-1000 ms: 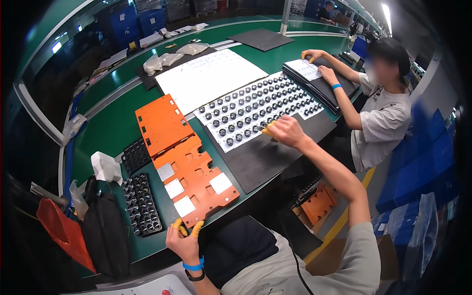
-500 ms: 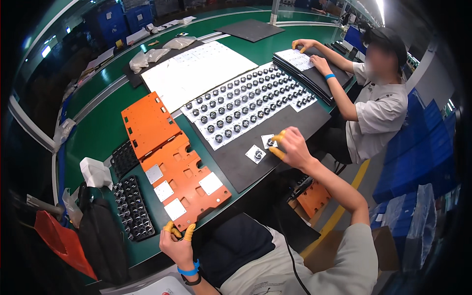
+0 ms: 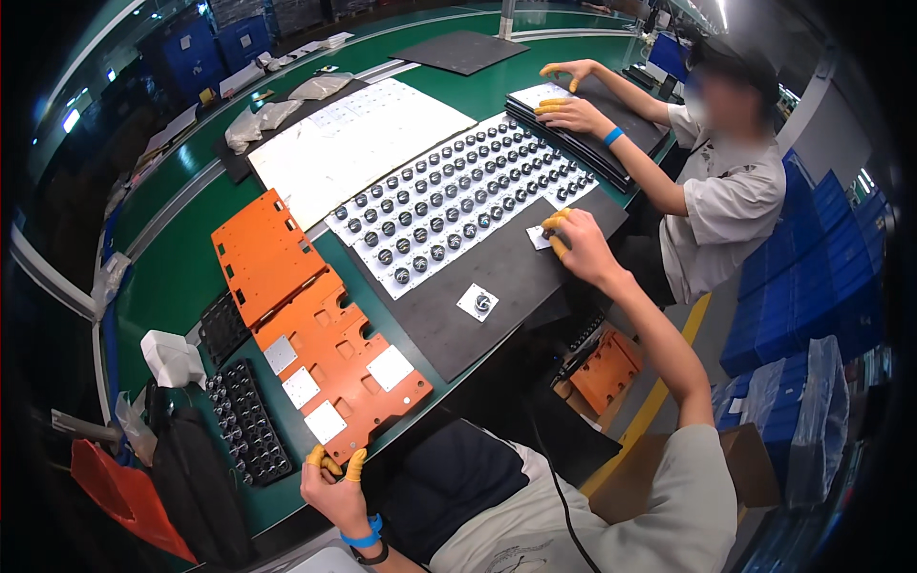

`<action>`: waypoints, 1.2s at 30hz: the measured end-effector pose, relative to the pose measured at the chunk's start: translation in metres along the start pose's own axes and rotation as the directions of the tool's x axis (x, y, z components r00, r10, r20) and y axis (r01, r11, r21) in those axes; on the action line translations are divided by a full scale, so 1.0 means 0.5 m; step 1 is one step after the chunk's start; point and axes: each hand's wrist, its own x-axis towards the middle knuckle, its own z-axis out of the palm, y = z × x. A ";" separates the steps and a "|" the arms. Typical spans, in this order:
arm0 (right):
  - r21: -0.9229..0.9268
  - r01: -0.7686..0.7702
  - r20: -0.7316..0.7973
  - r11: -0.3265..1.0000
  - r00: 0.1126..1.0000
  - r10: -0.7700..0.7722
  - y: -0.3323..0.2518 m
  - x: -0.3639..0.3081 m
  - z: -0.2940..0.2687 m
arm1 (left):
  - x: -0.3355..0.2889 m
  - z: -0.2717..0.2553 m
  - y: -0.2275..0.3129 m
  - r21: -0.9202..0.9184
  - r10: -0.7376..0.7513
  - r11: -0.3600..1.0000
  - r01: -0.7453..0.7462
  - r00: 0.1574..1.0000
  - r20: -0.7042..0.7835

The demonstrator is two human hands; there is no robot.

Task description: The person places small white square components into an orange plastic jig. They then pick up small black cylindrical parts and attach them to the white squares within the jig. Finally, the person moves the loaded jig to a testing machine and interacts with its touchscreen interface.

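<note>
My right hand (image 3: 585, 246), with yellow finger cots, pinches the black round part on a small white square plate (image 3: 539, 237) at the right of the black mat (image 3: 458, 329). A second white plate with a black round part (image 3: 479, 303) lies alone on the mat. My left hand (image 3: 336, 485) is beside the near corner of the orange fixture (image 3: 349, 377), thumb and fingers apart, with nothing visible between them. Several bare square plates (image 3: 390, 369) sit on the fixture. Rows of white plates with black round parts (image 3: 468, 201) cover the mat's far side.
At left, a black tray (image 3: 250, 420) holds dark round parts, near a white block (image 3: 173, 359). An orange lid (image 3: 267, 256) adjoins the fixture. Beyond lies a large white sheet (image 3: 353, 143). At right, a co-worker's hands (image 3: 570, 107) are over stacked black boards (image 3: 583, 148).
My right hand has moved right and away from me with its plate, farther from the lone plate. The co-worker's hands have shifted over the stack. My left hand stays by the fixture's corner.
</note>
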 end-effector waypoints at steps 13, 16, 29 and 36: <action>-0.209 0.037 -0.049 0.977 0.998 -0.048 0.095 0.050 0.008 | -0.002 0.005 -0.011 -0.048 -0.079 0.996 0.078 0.997 -0.008; -0.249 0.049 -0.062 0.967 0.996 -0.066 0.108 0.058 0.021 | 0.000 0.003 -0.006 -0.028 -0.073 0.997 0.073 0.997 -0.005; -0.316 -0.073 -0.163 0.946 0.986 0.022 0.086 0.067 0.046 | 0.002 0.001 -0.005 -0.028 -0.053 0.998 0.053 0.999 0.000; 0.120 0.189 -0.025 0.975 0.982 -0.187 -0.193 0.040 0.040 | 0.003 -0.003 -0.008 -0.041 -0.050 0.998 0.051 0.999 0.015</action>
